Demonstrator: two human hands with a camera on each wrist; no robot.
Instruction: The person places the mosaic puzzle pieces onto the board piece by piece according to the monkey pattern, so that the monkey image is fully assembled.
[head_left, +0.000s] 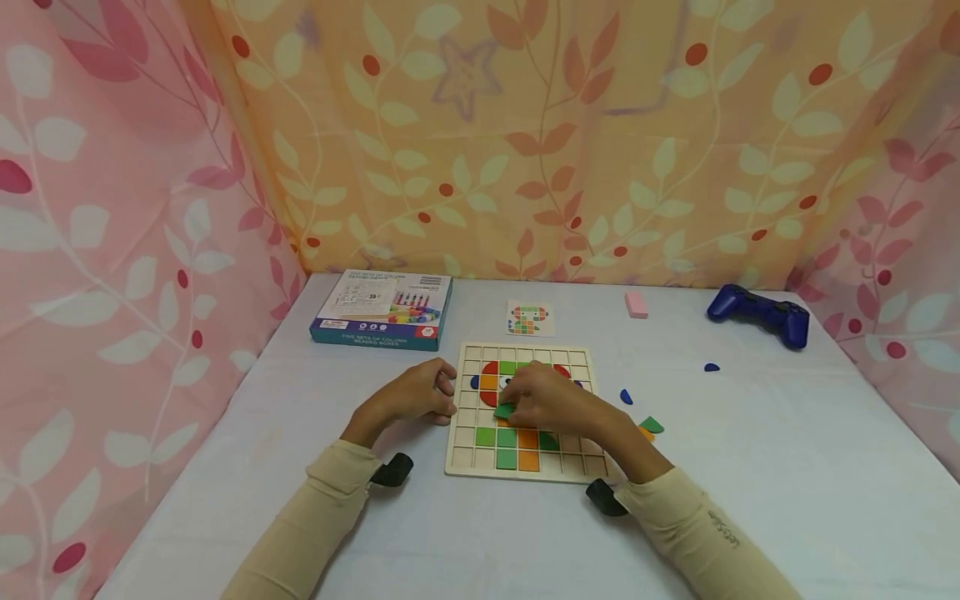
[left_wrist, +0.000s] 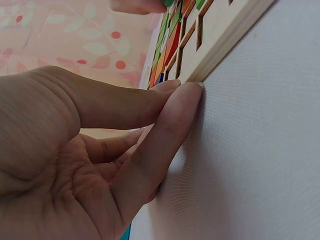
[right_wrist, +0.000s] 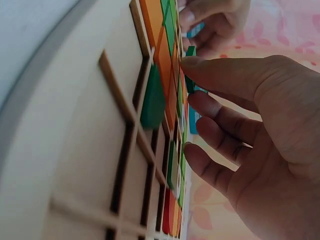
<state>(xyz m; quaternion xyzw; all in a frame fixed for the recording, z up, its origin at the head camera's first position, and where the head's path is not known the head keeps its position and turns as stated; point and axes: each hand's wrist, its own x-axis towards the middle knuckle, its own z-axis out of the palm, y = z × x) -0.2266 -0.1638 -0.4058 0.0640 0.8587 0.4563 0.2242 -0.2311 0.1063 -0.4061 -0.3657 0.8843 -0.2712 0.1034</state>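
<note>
A wooden grid board lies on the table, with red, orange, green and blue flat pieces set in its squares. At its left edge my left hand holds the rim; in the left wrist view the thumb and a finger meet at the wooden side. Over the middle of the board, my right hand pinches a green tile between thumb and fingertip. That tile is tilted above the squares, and its full shape is partly covered by the fingers. The right hand hides some squares in the head view.
Behind the board lies a small pattern card. A box stands at back left. To the right are a pink block, a blue game controller, blue half-round pieces and a green piece over an orange piece.
</note>
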